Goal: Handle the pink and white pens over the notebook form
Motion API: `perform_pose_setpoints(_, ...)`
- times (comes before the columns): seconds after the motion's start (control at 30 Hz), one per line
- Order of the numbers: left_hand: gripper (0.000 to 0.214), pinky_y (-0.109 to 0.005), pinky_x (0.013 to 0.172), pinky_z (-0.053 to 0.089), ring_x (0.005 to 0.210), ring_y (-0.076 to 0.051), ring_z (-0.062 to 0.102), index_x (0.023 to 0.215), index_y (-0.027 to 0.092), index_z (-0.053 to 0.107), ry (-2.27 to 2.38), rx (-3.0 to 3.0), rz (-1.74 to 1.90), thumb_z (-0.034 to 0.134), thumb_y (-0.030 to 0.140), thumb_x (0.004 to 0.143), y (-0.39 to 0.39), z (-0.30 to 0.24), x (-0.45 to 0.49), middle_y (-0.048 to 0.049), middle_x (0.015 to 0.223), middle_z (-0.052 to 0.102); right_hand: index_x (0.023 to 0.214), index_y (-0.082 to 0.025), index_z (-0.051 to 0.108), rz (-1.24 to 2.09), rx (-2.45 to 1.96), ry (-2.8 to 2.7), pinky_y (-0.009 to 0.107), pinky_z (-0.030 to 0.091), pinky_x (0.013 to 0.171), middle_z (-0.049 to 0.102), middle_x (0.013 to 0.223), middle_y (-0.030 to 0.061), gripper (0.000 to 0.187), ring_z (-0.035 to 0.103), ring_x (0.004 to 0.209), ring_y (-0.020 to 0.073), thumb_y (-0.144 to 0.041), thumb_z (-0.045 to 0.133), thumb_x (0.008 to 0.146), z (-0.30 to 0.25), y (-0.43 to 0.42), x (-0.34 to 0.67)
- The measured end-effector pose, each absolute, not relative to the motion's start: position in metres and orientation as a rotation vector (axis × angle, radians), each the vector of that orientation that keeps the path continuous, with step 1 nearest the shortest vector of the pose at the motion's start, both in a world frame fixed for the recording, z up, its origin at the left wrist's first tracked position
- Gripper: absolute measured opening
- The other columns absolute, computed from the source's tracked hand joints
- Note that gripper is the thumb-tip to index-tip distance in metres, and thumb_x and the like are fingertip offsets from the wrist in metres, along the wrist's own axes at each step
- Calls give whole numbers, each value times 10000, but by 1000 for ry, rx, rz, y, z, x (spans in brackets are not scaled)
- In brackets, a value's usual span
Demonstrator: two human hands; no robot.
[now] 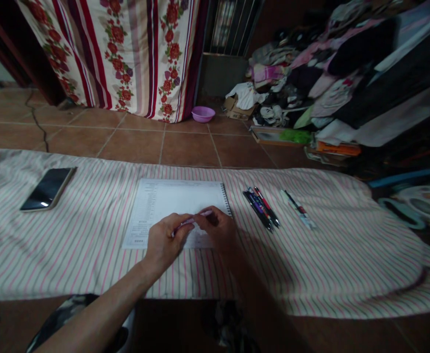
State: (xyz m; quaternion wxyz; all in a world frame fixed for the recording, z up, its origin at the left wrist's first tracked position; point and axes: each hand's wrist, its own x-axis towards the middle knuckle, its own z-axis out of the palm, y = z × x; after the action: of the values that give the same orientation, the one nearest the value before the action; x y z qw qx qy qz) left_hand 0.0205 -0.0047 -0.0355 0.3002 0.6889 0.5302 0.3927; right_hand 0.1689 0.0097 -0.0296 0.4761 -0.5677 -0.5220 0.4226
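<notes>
Over a spiral notebook [185,196] with printed white pages, both my hands hold a slim pinkish pen [184,223]. My left hand [165,240] is closed around one end, thumb pressed along it. At the other end, the fingers of my right hand [220,228] pinch it. Much of the pen is hidden by my fingers. Right of the notebook lies a small group of pens [261,208], dark, purple and red. Farther right rests another pen [295,203] beside a pale, slim item [306,221].
A striped cloth [89,235] covers the low surface under the notebook. A phone [48,189] lies at its left. Beyond are a tiled floor [137,142], a floral curtain [137,59], a purple basin [203,114] and a heap of clothes [310,73]. A blue-framed chair [402,213] stands at right.
</notes>
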Motion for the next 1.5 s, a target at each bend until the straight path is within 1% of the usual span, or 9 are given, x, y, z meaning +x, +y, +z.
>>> perform_pose_setpoints(0.13,205,-250,682,469,746,-147,610,981,229,674,1412,1865,1063,542,295,838,-4,-36,20,-6,795,669,650,-214,583,914,-1440,-1300,242,427,542,597,583,-20,266,533,540,124,-464,676,650,-29,8,165)
perform_pose_setpoints(0.37,204,-256,683,472,750,-152,624,980,230,680,1414,1858,1039,552,284,830,-3,-35,20,-5,790,682,644,-213,574,950,-1429,-1254,242,415,522,553,519,-33,280,512,499,121,-480,652,672,-27,7,161)
perform_pose_setpoints(0.6,220,-259,682,480,737,-155,628,931,223,699,1359,1803,1051,530,332,843,-3,-35,21,-15,782,692,666,-199,579,1011,-1393,-1192,221,443,505,588,502,-24,263,562,486,121,-450,658,674,-25,5,158)
perform_pose_setpoints(0.83,217,-298,774,487,843,-182,642,970,213,687,1328,1749,1092,545,298,831,-2,-37,20,-36,891,714,658,-195,564,971,-1395,-1212,209,436,491,561,482,-38,266,542,463,110,-444,655,682,-25,3,154)
perform_pose_setpoints(1.03,214,-286,732,488,784,-169,634,986,216,676,1332,1848,1029,533,257,832,-2,-34,19,-23,813,698,689,-197,571,847,-1455,-1228,222,450,519,586,533,-20,267,561,507,126,-454,639,700,-27,3,153)
perform_pose_setpoints(1.17,256,-299,756,491,840,-182,642,1054,198,648,1306,1892,1056,512,245,843,-3,-35,19,-48,901,708,689,-197,563,846,-1425,-1257,223,445,517,563,505,-31,283,538,485,117,-470,635,708,-30,4,154)
perform_pose_setpoints(1.27,257,-303,778,495,869,-189,647,1051,193,652,1270,1876,1099,518,259,842,-3,-38,19,-55,936,713,693,-200,550,842,-1438,-1284,227,443,521,567,516,-26,285,541,500,121,-474,624,720,-31,3,155)
perform_pose_setpoints(1.43,236,-298,737,494,795,-185,644,975,181,687,1296,1750,1121,541,294,827,-5,-39,21,-55,847,714,689,-201,541,878,-1427,-1246,229,435,516,581,531,-27,282,551,513,120,-468,626,720,-29,1,154)
perform_pose_setpoints(1.5,243,-290,697,487,743,-176,630,949,173,696,1289,1645,1123,554,322,820,-5,-38,23,-51,793,703,707,-197,553,966,-1370,-1189,223,416,482,595,549,-22,276,553,508,117,-463,630,715,-28,2,153)
